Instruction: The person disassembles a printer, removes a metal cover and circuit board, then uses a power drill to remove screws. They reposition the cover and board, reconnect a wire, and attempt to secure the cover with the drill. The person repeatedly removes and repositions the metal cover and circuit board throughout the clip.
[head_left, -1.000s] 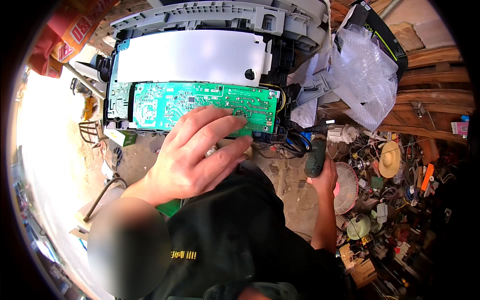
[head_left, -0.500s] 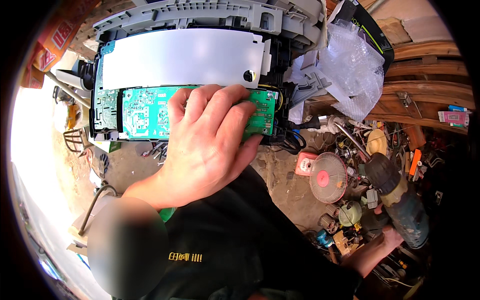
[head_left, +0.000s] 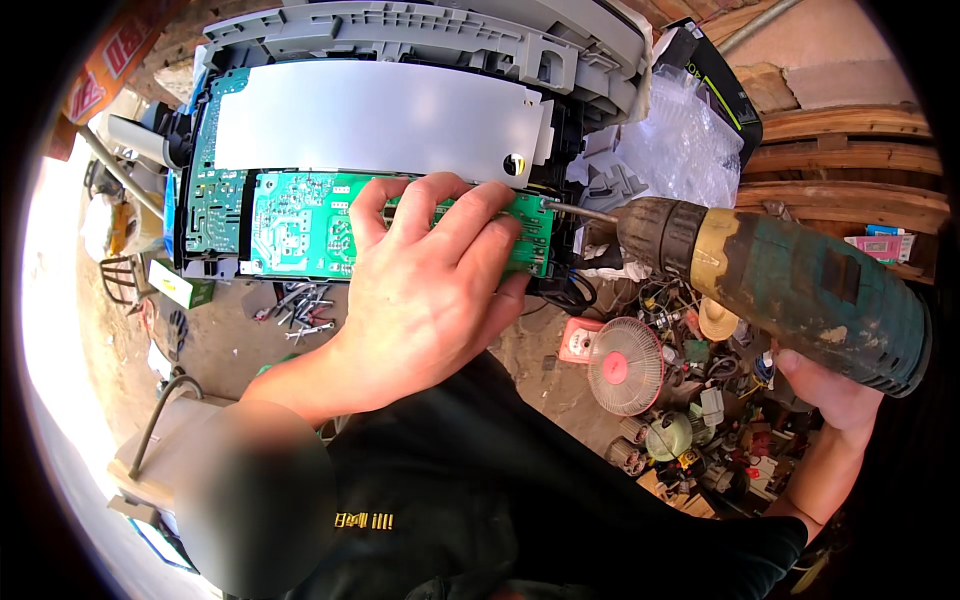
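The left hand (head_left: 430, 285) lies over the green circuit board (head_left: 298, 232), back upward, fingers bent and set down on its surface, thumb near the board's lower right edge. Whether it grips that edge or only presses on the board cannot be told.

The right hand (head_left: 835, 395) is closed on the power drill (head_left: 800, 285) from below; the drill's body hides most of the grip. The drill, worn teal with a tan collar and a dark chuck, is held roughly level and points left. Its long metal bit (head_left: 585, 212) reaches the upper right corner of the board; engagement with a fastener there cannot be confirmed.

The board is located along the near side of an opened device with a dark frame (head_left: 567, 150). A pale flat plate (head_left: 375, 115) lies just beyond it, and a darker green board (head_left: 215, 215) is at its left. A ribbed grey plastic housing (head_left: 400, 35) runs along the far side. Dark cables (head_left: 570, 292) hang at the near right corner.

To the right of the device are bubble wrap (head_left: 680, 135) and a black box (head_left: 715, 85). On the floor (head_left: 530, 375) are hand tools (head_left: 305, 310) at left and a fan (head_left: 626, 366) at right, near a crowded heap of mixed parts (head_left: 700, 440).
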